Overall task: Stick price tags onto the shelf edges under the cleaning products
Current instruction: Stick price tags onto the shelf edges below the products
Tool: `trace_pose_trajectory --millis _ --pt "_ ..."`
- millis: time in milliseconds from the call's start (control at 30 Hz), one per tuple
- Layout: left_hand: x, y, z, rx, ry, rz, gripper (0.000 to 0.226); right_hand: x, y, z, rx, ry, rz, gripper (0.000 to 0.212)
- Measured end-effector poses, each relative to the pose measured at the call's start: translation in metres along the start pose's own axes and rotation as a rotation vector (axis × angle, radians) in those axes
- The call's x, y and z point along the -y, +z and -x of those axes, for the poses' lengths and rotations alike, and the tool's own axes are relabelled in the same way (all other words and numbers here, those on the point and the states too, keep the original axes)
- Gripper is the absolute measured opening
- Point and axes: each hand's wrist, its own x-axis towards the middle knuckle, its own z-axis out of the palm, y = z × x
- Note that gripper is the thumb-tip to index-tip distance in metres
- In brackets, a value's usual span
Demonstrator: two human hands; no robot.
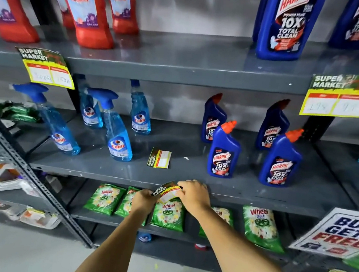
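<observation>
Both hands hold one yellow "Super Market" price tag (167, 191) against the front edge of the middle shelf (104, 175). My left hand (145, 200) pinches its lower left corner. My right hand (193, 195) covers its right end, fingers resting on the shelf lip. The tag is bent and tilted. Another loose price tag (159, 158) lies flat on the middle shelf between the blue Colin spray bottles (119, 138) and the blue Harpic bottles (224, 153). On the upper shelf edge hang two stuck tags, a left tag (47, 68) and a right tag (340, 97).
Red bathroom cleaner bottles (92, 9) and large Harpic bottles (288, 25) stand on the top shelf. Green Wheel detergent packs (167, 213) fill the lower shelf. A "Buy Get Free" sign (340, 233) leans at the right. A slanted metal upright (37, 185) crosses the left.
</observation>
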Motion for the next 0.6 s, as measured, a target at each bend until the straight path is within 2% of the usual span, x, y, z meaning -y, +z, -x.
trace_pose_trajectory --millis 133,400,533,600 --pt "0.005 0.003 -0.004 0.02 0.0 -0.034 0.032 0.007 0.004 0.0 -0.046 -0.017 0.007 0.019" --pt "0.017 -0.002 0.011 0.017 0.099 -0.105 0.042 0.008 0.004 0.021 -0.017 -0.035 -0.059 0.019" --pt "0.012 0.002 0.027 0.008 0.194 -0.106 0.041 -0.008 0.002 0.044 -0.083 0.083 -0.256 0.04" --pt "-0.004 0.013 0.038 0.031 0.277 -0.157 0.035 -0.027 -0.003 0.056 -0.116 0.166 -0.32 0.043"
